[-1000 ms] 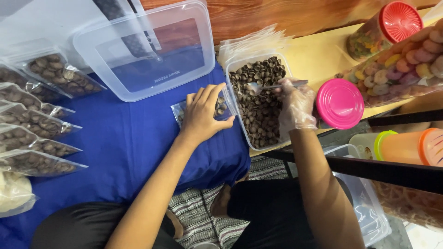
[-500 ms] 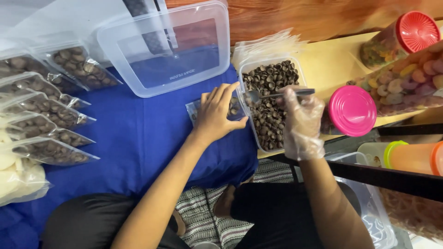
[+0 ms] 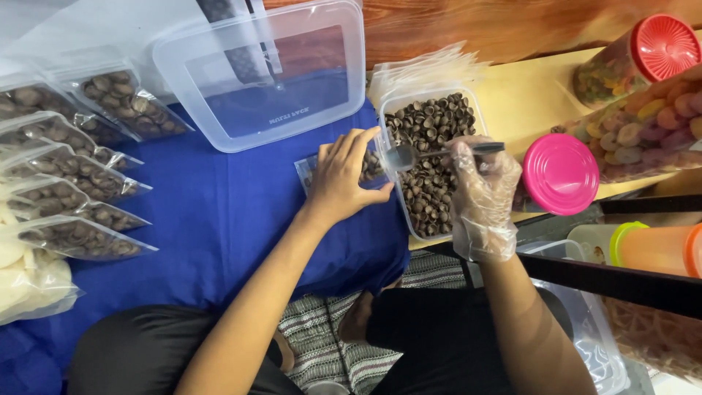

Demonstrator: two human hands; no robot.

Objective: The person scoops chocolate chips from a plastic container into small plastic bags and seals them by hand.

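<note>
Over the blue cloth, the left hand pinches a small clear bag open beside the tub of brown rings. The gloved right hand clasps a spoon, seemingly mid-scoop; tipping needs the bag mouth held wide.

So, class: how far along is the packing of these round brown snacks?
Done: filled bags lie in a row on the blue cloth. In hand: left hand steadies a small bag; gloved right hand holds a spoon. Left: the tub remains nearly full.
</note>
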